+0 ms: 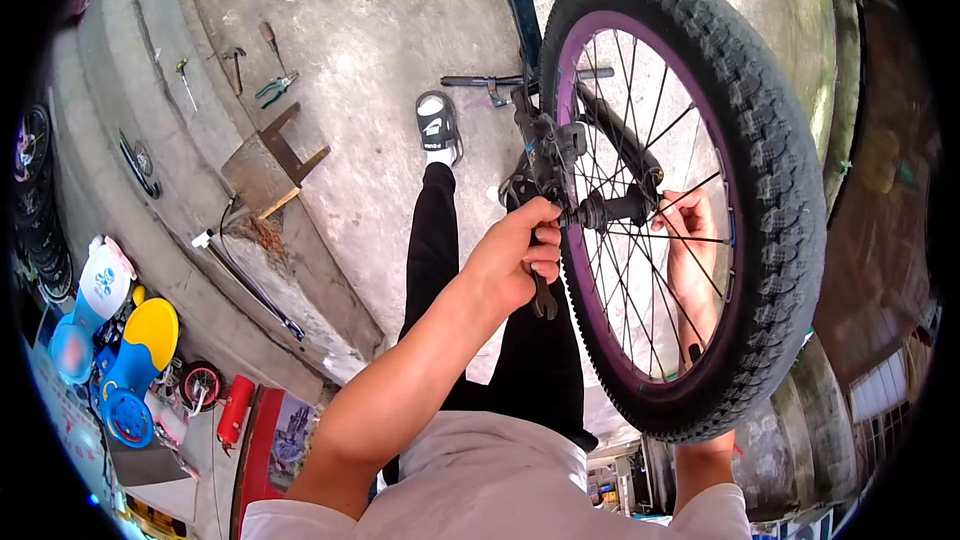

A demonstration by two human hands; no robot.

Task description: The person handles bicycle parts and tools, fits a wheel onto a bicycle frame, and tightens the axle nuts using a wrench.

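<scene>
A bicycle wheel with a knobby black tire (770,190) and a purple rim (577,280) stands in front of me, joined to a dark frame. My left hand (525,250) is closed around a dark wrench (543,298) whose lower end hangs below the fingers, close to the near side of the hub (612,210). Beyond the spokes, my right hand (685,220) has its fingertips pinched at the far end of the hub axle; whatever they hold is too small to make out.
Pliers (276,89), a screwdriver (268,35) and hammers (235,70) lie on the concrete at upper left. Nearer are a wooden stool (262,175), a pump (255,285) and a red extinguisher (235,410). Concrete steps run along the left side.
</scene>
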